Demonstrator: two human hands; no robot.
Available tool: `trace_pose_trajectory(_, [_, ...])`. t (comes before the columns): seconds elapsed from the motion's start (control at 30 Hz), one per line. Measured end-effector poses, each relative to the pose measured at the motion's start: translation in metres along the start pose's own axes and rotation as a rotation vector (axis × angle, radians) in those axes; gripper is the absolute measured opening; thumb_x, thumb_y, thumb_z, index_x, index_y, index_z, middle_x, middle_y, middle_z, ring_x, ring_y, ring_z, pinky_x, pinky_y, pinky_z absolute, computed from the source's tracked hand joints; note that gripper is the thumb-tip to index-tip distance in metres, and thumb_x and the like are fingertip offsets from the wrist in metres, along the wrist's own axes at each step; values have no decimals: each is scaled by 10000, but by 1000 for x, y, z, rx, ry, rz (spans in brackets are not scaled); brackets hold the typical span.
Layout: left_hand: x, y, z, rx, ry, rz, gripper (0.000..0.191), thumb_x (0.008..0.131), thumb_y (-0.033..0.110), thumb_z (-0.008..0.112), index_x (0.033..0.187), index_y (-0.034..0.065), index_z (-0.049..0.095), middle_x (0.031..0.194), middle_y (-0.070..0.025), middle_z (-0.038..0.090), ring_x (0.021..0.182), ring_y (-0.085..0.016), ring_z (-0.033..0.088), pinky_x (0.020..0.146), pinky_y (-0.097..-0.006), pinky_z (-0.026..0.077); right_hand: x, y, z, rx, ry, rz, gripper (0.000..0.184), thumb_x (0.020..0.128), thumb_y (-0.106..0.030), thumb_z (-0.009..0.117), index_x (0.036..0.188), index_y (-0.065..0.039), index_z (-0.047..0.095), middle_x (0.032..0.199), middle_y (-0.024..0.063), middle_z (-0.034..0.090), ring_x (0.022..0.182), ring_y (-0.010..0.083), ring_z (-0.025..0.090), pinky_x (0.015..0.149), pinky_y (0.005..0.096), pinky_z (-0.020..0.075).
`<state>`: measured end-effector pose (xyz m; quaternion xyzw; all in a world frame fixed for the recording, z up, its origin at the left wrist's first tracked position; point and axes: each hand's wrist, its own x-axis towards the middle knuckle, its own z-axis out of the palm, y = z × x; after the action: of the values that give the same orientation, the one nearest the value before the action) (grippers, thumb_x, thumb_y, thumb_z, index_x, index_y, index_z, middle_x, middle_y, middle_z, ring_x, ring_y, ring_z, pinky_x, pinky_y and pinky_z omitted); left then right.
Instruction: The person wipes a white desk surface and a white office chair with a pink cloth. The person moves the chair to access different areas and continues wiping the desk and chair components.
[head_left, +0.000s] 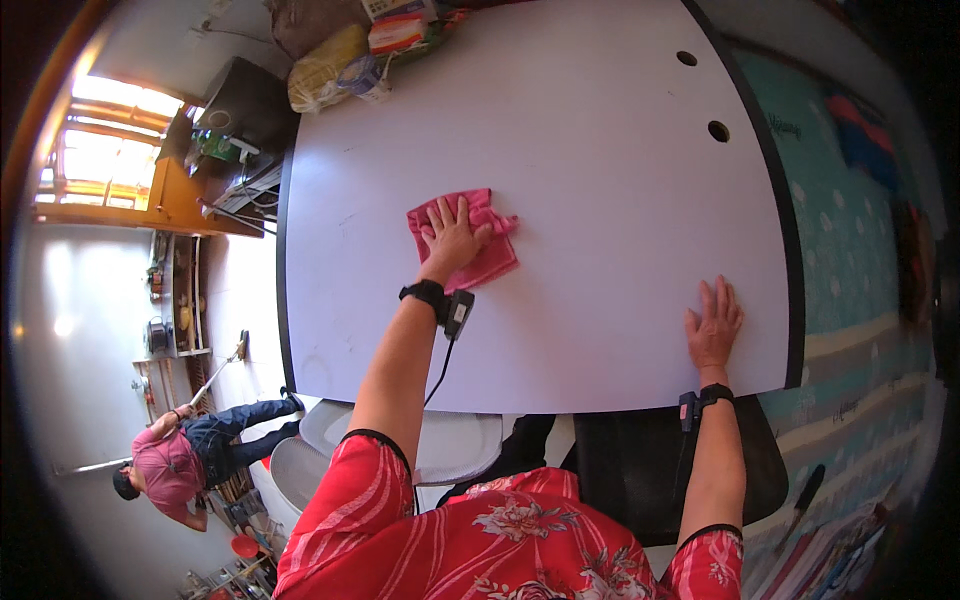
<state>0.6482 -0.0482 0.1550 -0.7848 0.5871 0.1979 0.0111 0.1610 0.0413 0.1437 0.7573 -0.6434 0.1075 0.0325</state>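
My left hand (454, 238) lies flat on a pink cloth (499, 259), fingers spread, pressing it against the white tabletop (585, 195). The cloth is rumpled, with a fold sticking out to the right of my thumb. Its part under my palm is hidden. Over by the table's right side, my right hand (715, 321) rests palm down on the bare surface, holding nothing. A black strap with a small device sits on each wrist. Faint marks show on the tabletop.
Bagged goods (326, 71) and a plastic tub (364, 77) crowd the table's far left corner. Two round holes pierce the tabletop near its dark right edge. A grey chair (457, 446) and a black seat (675, 465) stand at the near edge. At left, a person (176, 457) holds a long-handled floor tool.
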Motion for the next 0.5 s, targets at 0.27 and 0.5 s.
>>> trace_pose_trajectory(0.27, [52,92,-1,-92,83,-136,807,923,596,431,1558,150,210,1605,-274,62,1454,-542,-2,1080,-746,74,3,-1,-9,44,-8,36,604,867,-271,673,1420,-205,441,1542,86,339,1419,309,303,1117,566,243])
trace_pose_trajectory(0.5, [9,191,52,3,127,324,786,900,592,515,1544,208,276,1619,-210,103,1468,-490,67,1076,-752,112,3,-1,-9,14,29,22,596,850,-306,687,1396,-212,467,1534,77,346,1412,306,312,1111,552,255])
